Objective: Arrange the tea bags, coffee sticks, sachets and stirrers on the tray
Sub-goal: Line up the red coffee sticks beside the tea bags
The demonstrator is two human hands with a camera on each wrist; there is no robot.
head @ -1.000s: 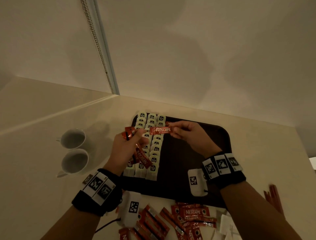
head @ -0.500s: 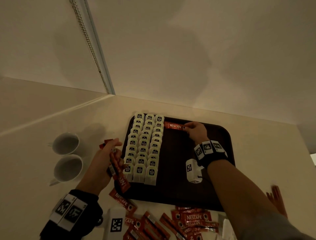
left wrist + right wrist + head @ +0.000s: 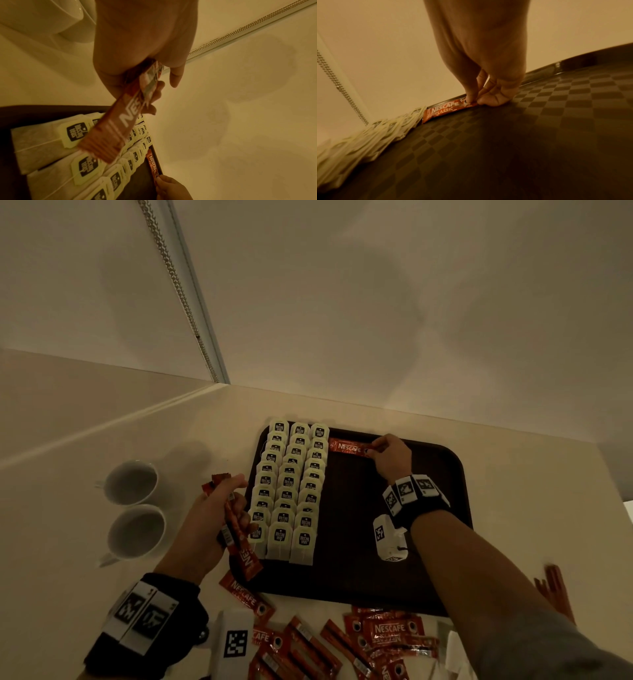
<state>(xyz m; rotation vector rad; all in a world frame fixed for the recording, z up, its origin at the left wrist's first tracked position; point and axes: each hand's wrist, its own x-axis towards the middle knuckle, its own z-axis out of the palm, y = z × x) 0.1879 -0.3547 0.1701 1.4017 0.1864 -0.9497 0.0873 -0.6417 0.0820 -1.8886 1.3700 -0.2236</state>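
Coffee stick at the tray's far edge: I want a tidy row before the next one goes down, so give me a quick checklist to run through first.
1. Coffee stick lies flat on the tray: ok.
2. Its end sits beside the tea bags, no overlap: ok.
3. It runs along the far rim: ok.
4. Right hand has let go: not ok, its fingertips pinch the stick's end.
5. Left hand holds spare sticks ready: ok.
6. How many it holds: cannot tell.
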